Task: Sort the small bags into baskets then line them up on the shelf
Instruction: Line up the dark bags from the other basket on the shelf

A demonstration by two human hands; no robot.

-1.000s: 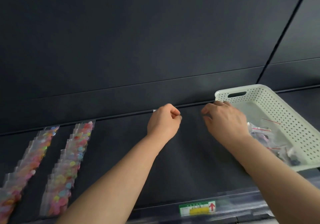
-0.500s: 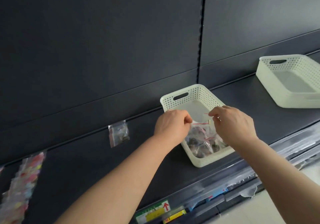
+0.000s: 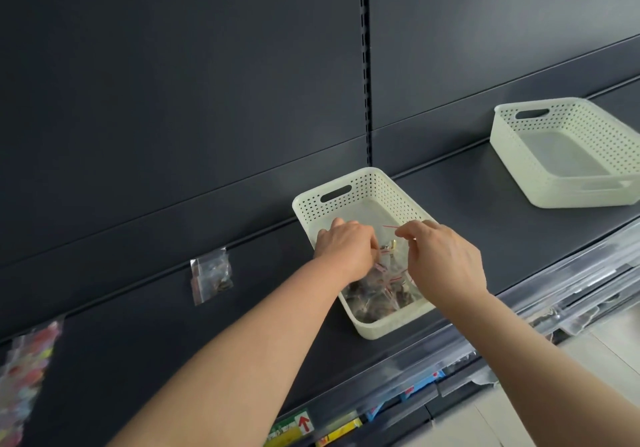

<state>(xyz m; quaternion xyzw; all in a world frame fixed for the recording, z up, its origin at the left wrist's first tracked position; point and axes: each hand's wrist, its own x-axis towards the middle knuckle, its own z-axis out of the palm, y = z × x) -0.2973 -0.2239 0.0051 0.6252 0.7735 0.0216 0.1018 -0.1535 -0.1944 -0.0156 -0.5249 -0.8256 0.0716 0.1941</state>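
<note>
- The left hand (image 3: 346, 249) and the right hand (image 3: 446, 259) are both inside the near basket (image 3: 391, 329), which stands on the dark shelf (image 3: 485, 225).
- The right fingers (image 3: 407, 232) pinch the top edge of a clear small bag (image 3: 393, 243), just by its red seal line.
- The left fingers (image 3: 367, 235) are curled down at the other side of this bag; I cannot tell if they grip it, because the hand hides them.
- A heap of more small bags (image 3: 377, 296) lies in the front half of the basket, under the hands.
- A single bag (image 3: 211, 275) leans on the back panel, to the left of the basket and well apart from it.
- A row of colourful bags (image 3: 27, 360) lies at the far left.
- A second basket (image 3: 519, 169) stands further right on the shelf.
</note>
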